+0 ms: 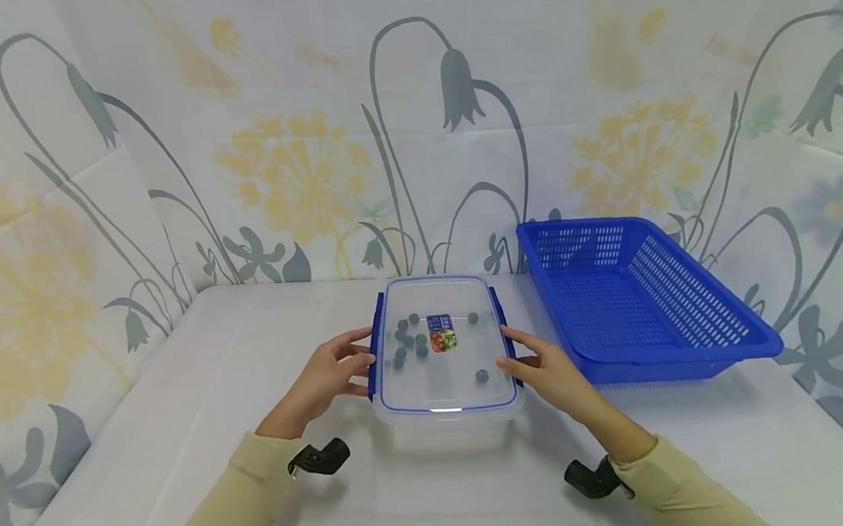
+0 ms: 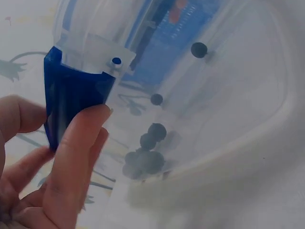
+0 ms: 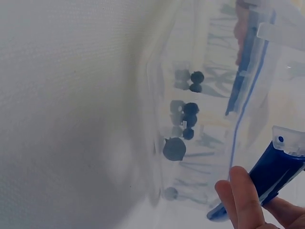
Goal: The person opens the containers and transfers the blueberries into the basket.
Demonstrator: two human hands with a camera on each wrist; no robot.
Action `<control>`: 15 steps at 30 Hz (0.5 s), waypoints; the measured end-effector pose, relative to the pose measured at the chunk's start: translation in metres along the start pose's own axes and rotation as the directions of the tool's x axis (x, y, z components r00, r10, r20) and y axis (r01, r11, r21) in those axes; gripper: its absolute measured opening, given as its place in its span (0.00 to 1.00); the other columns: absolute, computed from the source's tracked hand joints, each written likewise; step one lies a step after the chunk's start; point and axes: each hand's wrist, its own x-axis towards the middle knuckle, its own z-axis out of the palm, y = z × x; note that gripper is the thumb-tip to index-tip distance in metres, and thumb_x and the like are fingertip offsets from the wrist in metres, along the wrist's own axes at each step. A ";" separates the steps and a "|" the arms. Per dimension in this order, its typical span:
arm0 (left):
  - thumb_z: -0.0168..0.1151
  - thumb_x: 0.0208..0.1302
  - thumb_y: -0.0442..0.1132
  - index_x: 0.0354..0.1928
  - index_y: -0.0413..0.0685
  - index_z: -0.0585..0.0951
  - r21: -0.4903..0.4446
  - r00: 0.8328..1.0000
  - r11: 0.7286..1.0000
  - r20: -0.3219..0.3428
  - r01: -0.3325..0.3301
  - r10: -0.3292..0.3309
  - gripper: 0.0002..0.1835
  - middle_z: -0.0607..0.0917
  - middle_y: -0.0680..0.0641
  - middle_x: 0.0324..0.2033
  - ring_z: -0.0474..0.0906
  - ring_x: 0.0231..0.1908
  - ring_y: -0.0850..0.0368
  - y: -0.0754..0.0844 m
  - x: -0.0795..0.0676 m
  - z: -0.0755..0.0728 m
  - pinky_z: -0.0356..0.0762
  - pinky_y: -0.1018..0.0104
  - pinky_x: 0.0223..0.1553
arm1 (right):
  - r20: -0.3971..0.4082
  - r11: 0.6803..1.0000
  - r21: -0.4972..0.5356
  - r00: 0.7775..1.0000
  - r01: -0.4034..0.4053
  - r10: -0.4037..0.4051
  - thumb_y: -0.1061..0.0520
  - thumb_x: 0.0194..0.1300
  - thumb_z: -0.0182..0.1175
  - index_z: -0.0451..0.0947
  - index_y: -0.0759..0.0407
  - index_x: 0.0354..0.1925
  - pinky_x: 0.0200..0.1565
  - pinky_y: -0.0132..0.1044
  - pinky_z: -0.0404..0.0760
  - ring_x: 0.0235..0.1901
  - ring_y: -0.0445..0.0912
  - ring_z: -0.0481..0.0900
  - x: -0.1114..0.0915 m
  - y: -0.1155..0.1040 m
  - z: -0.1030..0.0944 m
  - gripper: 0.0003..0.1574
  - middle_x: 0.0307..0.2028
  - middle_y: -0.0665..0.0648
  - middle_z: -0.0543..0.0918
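Note:
A clear plastic food container (image 1: 446, 419) stands on the white table, its see-through lid (image 1: 443, 294) on top. Inside lie several small dark blueberries (image 2: 155, 162), mostly gathered toward the left side. My left hand (image 1: 326, 377) pinches the blue left latch (image 2: 74, 98) between thumb and fingers. On the other side, my right hand (image 1: 552, 374) holds the blue right latch (image 3: 279, 174), with fingers on both faces of it. Both latches stick outward from the container's sides in the wrist views. A small printed label (image 1: 442, 333) sits at the lid's middle.
A large blue slotted basket (image 1: 602, 347) stands just right of the container, close to my right hand. Behind the table (image 1: 199, 383) hangs a flower-patterned cloth (image 1: 419, 154). A black wrist camera (image 1: 321, 457) is strapped at each sleeve cuff.

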 end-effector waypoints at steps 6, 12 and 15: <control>0.51 0.68 0.33 0.69 0.45 0.59 -0.052 0.997 0.997 0.060 0.049 -0.046 0.29 0.70 0.34 0.58 0.77 0.48 0.46 -0.004 -0.005 -0.012 0.80 0.54 0.42 | 0.000 1.000 -0.010 1.000 0.009 -0.009 0.48 0.63 0.61 0.60 0.57 0.68 0.54 0.56 0.70 0.55 0.59 0.73 0.001 -0.003 0.001 0.40 0.66 0.66 0.61; 0.54 0.64 0.32 0.65 0.37 0.64 0.080 0.998 0.996 0.034 0.045 -0.048 0.27 0.73 0.36 0.54 0.79 0.45 0.48 -0.003 -0.006 -0.013 0.81 0.56 0.38 | -0.005 0.999 0.015 0.999 0.040 -0.040 0.46 0.64 0.59 0.61 0.58 0.67 0.52 0.53 0.73 0.51 0.57 0.76 0.001 -0.001 -0.001 0.38 0.65 0.65 0.62; 0.57 0.63 0.33 0.62 0.37 0.68 0.140 0.999 0.989 0.008 0.042 -0.044 0.25 0.74 0.38 0.52 0.79 0.44 0.49 -0.003 -0.008 -0.010 0.81 0.58 0.37 | -0.029 0.997 0.043 0.998 0.065 -0.063 0.48 0.66 0.57 0.64 0.59 0.65 0.45 0.46 0.78 0.44 0.54 0.79 0.003 0.002 -0.001 0.33 0.63 0.66 0.65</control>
